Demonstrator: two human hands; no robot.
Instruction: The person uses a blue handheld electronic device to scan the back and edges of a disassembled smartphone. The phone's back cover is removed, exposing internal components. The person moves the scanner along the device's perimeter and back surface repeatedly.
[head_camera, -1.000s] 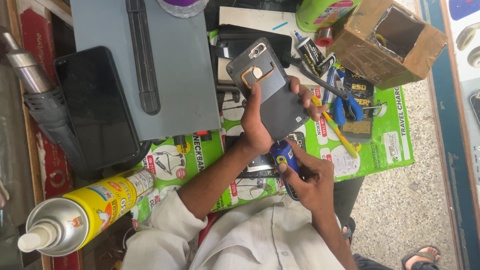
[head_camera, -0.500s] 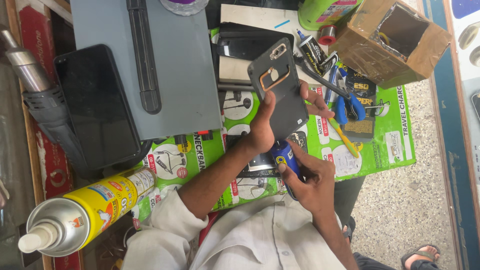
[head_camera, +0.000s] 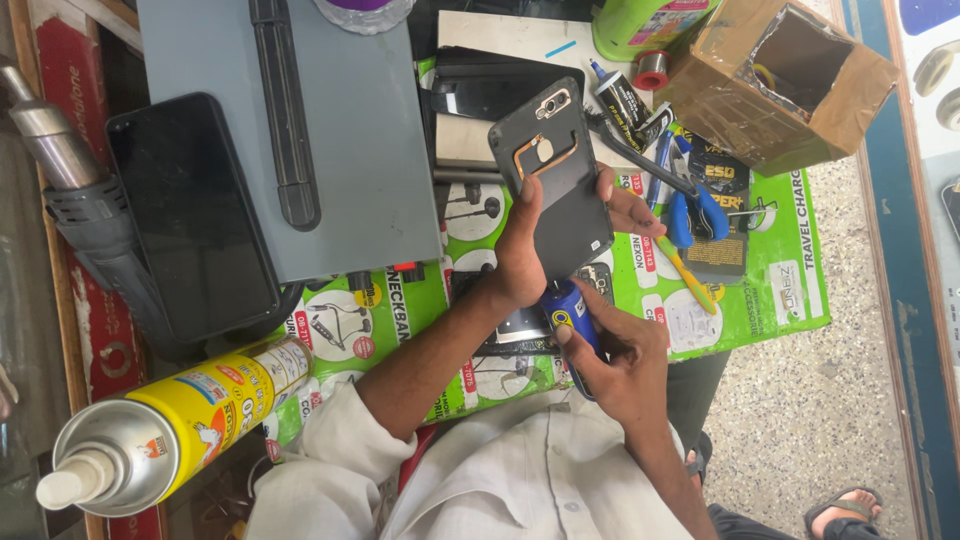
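Note:
My left hand (head_camera: 525, 255) grips a dark grey phone (head_camera: 555, 180) from its left edge. The phone's back faces me, showing a camera and a copper-coloured ring. It is held upright above the green printed mat (head_camera: 780, 290). My right hand (head_camera: 615, 365) is closed around a blue-handled screwdriver (head_camera: 565, 315), whose tip points at the phone's lower end. Fingers of the left hand wrap round the phone's right side.
A grey box (head_camera: 340, 130) and a black phone (head_camera: 190, 215) lie at the left, beside a heat gun (head_camera: 80, 200). A yellow spray can (head_camera: 170, 420) stands at the lower left. An open cardboard box (head_camera: 790, 85), blue-handled pliers (head_camera: 700, 215) and small tools sit at the upper right.
The phone has shifted a little to the right and turned slightly in my left hand. The right hand with the screwdriver stays just below it.

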